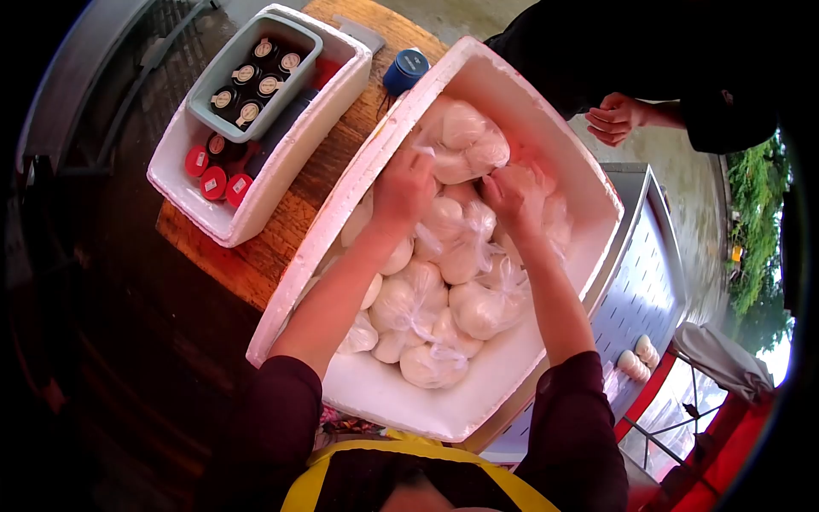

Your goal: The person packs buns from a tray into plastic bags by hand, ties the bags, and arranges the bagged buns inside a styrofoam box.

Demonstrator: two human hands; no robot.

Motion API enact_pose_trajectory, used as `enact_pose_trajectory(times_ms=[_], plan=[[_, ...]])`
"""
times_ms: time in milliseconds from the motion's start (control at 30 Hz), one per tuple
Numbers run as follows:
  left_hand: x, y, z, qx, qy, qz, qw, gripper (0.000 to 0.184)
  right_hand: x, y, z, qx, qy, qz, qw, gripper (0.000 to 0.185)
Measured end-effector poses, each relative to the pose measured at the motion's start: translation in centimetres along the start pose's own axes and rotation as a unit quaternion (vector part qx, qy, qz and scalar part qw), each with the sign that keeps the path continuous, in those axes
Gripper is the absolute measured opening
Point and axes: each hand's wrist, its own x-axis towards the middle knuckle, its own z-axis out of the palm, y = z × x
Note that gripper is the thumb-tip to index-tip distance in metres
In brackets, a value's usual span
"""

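Observation:
A large white foam box [384, 392] stands in front of me, holding several clear plastic bags of round white buns [409, 299]. Both my hands reach into its far half. My left hand [404, 189] is closed, pinching the clear plastic at the left side of a bag of buns [465, 141]. On that bag's lower right edge, my right hand [514, 198] has its fingers curled in against the plastic. What the right fingertips grip is partly hidden. More bagged buns lie beneath and beside both hands.
A smaller foam box [281, 179] on the wooden table [213, 256] holds a grey tub [314, 51] of dark-lidded jars and several red-lidded jars [213, 182]. A blue canister [405, 72] is near. At right are another person's hand [616, 118] and a slotted metal surface [631, 316] with buns [636, 363].

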Motion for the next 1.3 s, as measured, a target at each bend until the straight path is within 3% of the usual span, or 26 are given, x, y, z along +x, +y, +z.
enact_pose_trajectory(times_ms=[100,200,300,400,567,600,633,700,767,800,900,933,1033,1200,1300], plan=[[1.3,-1.0,1.2,0.036,0.056,-0.054,0.996,0.016,-0.8,-2.5,-0.7,0.105,0.132,0.073,0.983,0.057],[2.5,-1.3,3.0,0.065,0.094,-0.068,0.991,0.019,0.1,-3.7,-0.2,-0.024,0.111,0.087,0.990,0.072],[3.7,-1.1,3.4,0.121,-0.059,-0.094,0.986,0.016,1.3,-3.1,1.4,-0.036,0.122,0.089,0.988,0.068],[4.1,-2.2,4.5,0.075,-0.012,-0.038,0.996,0.011,1.9,-2.5,1.7,0.003,0.114,0.102,0.988,0.061],[2.6,-0.5,0.6,-0.002,0.052,0.020,0.998,0.007,3.6,0.1,4.3,0.126,0.197,0.051,0.971,0.049],[2.6,-0.2,-0.1,0.001,0.023,0.002,1.000,0.006,4.0,0.8,4.9,0.160,0.215,0.044,0.962,0.047],[2.4,0.2,-0.7,0.003,-0.009,-0.017,1.000,0.008,4.4,1.3,5.4,0.106,0.195,0.054,0.974,0.047],[2.2,1.5,-0.5,0.023,-0.011,-0.021,0.999,0.019,5.8,1.5,5.7,-0.004,0.153,0.063,0.986,0.045],[3.2,3.0,0.0,0.059,0.053,0.012,0.997,0.034,6.7,1.9,5.7,0.041,0.129,0.065,0.989,0.046],[3.6,3.7,0.2,0.120,0.047,0.047,0.991,0.063,6.5,2.3,5.5,0.062,0.116,0.070,0.989,0.047],[5.3,5.4,1.8,0.201,0.070,0.213,0.954,0.061,2.1,0.7,0.4,0.044,0.108,0.072,0.991,0.050],[6.2,4.0,4.1,0.194,0.019,0.192,0.962,0.069,-0.2,0.9,-1.1,0.009,0.141,0.032,0.989,0.051],[8.0,3.7,4.7,0.284,-0.067,0.171,0.941,0.068,-8.7,0.5,-5.0,0.091,0.108,0.071,0.987,0.046],[10.1,6.4,4.6,0.307,-0.143,0.093,0.936,0.070,-24.0,-4.3,-9.5,0.117,0.055,0.154,0.979,0.041],[7.6,8.6,3.0,0.282,-0.107,0.091,0.949,0.070,-30.5,-8.8,-12.1,0.145,0.086,0.189,0.967,0.039]])
